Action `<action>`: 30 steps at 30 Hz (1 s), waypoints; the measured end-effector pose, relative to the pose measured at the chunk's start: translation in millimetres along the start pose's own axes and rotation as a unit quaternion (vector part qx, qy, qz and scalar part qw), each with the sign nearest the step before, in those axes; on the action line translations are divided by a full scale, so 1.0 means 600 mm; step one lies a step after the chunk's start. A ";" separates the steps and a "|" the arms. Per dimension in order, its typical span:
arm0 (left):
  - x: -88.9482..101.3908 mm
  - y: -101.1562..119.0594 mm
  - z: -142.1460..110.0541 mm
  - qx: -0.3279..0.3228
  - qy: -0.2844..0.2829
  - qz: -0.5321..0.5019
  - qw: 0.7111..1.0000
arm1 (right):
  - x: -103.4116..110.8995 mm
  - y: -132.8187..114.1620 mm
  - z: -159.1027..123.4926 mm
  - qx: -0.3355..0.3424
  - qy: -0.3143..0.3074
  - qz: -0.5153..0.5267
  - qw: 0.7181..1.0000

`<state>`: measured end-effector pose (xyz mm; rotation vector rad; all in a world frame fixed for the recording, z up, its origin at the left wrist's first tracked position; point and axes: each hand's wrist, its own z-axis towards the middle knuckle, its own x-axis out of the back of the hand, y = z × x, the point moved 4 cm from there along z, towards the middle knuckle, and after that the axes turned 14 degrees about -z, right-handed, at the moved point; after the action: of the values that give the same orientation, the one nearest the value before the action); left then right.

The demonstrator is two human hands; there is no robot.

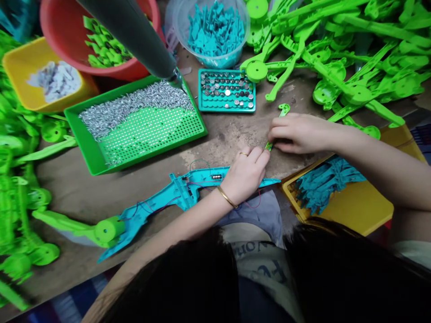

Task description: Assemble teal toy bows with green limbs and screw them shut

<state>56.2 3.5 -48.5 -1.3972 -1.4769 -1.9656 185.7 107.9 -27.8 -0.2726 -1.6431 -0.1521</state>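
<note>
My left hand (245, 172) rests on a teal plastic toy shell (178, 193) lying on the worktable, with thin wires and a small spring part inside it. Its fingers are closed together on the lower end of a small green plastic piece (282, 112). My right hand (298, 133) lies just beyond, fingers curled over the same green piece, whose hooked tip sticks out past the knuckles. A gold bangle circles my left wrist. A green wheel-ended part (107, 229) sits against the teal shell's left end.
A green perforated tray of metal pins (134, 123), a teal tray of button cells (226, 89), a clear tub of teal parts (215, 31), a red bowl (67, 40), two yellow bins (363, 206) and heaps of green parts (353, 58) surround the work area. A grey tool barrel (134, 36) hangs overhead.
</note>
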 end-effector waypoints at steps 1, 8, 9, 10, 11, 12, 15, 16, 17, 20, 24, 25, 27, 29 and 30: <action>0.000 0.000 0.000 0.000 0.000 -0.001 1.000 | 0.002 -0.002 0.000 0.009 0.005 -0.022 1.000; -0.001 -0.001 0.000 -0.004 0.006 -0.004 1.000 | 0.005 -0.016 0.000 0.043 0.027 -0.119 0.992; -0.001 -0.001 0.000 -0.005 0.007 -0.005 1.000 | 0.004 -0.017 -0.001 0.044 0.027 -0.122 0.991; -0.001 -0.001 0.000 -0.006 0.008 -0.006 1.000 | 0.003 -0.018 -0.002 0.045 0.026 -0.122 0.991; -0.001 -0.001 0.000 -0.007 0.008 -0.006 1.000 | 0.002 -0.018 -0.002 0.046 0.025 -0.122 0.991; -0.001 -0.001 -0.001 -0.007 0.008 -0.007 1.000 | 0.002 -0.018 -0.002 0.048 0.023 -0.120 0.991; 0.001 0.000 -0.001 -0.003 0.007 -0.010 1.000 | 0.001 -0.018 -0.001 0.051 0.012 -0.108 0.993; 0.001 0.000 -0.001 -0.001 0.006 -0.011 1.000 | 0.002 -0.017 -0.001 0.051 0.009 -0.101 0.994; 0.001 0.000 -0.001 0.001 0.005 -0.012 1.000 | 0.003 -0.016 0.000 0.051 0.006 -0.094 0.994; 0.001 -0.001 -0.001 0.000 0.007 -0.014 1.000 | 0.005 -0.014 0.002 0.052 0.000 -0.069 0.996; -0.001 -0.001 0.000 -0.006 0.009 -0.011 1.000 | 0.005 -0.009 0.004 0.045 -0.005 -0.052 0.998; -0.001 -0.001 0.000 -0.004 0.008 -0.010 1.000 | 0.004 -0.008 0.004 0.044 -0.007 -0.047 0.998; 0.000 -0.001 0.001 0.002 0.004 -0.010 1.000 | 0.004 -0.006 0.005 0.045 -0.014 -0.034 0.998; 0.001 0.000 0.002 0.007 -0.003 -0.012 1.000 | 0.004 -0.004 0.006 0.040 -0.021 -0.018 0.999; 0.001 0.000 0.003 0.008 -0.006 -0.012 1.000 | 0.004 -0.002 0.007 0.034 -0.025 -0.008 0.999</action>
<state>56.8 4.9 -47.7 -1.3934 -1.5176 -1.9576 181.1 107.9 -25.8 -0.2135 -1.6961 -0.1018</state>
